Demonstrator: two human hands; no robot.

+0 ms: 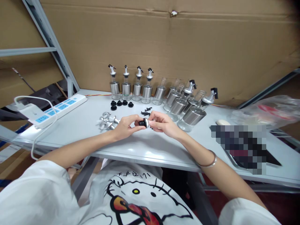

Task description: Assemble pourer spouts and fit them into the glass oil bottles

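At the centre of the frame, just above the near part of the pale table (pixel 145 150), both hands meet on one small cap piece (pixel 143 122). It lies sideways between them, its short axis running left to right across the picture, with the black end toward the left hand (pixel 126 125) and the silver rim toward the right hand (pixel 162 123). Each hand pinches its own end with thumb and fingertips closed on it, so the piece is off the table and neither hand is nearer than the other. Just left of the left hand lies a cluster of silver collars (pixel 106 121). Beyond the hands, toward the top of the frame, are black plugs (pixel 120 103) and small black levers (pixel 146 111), and behind them a row of upright bottles (pixel 131 84). More bottles (pixel 187 109) lean in a heap to the right of centre.
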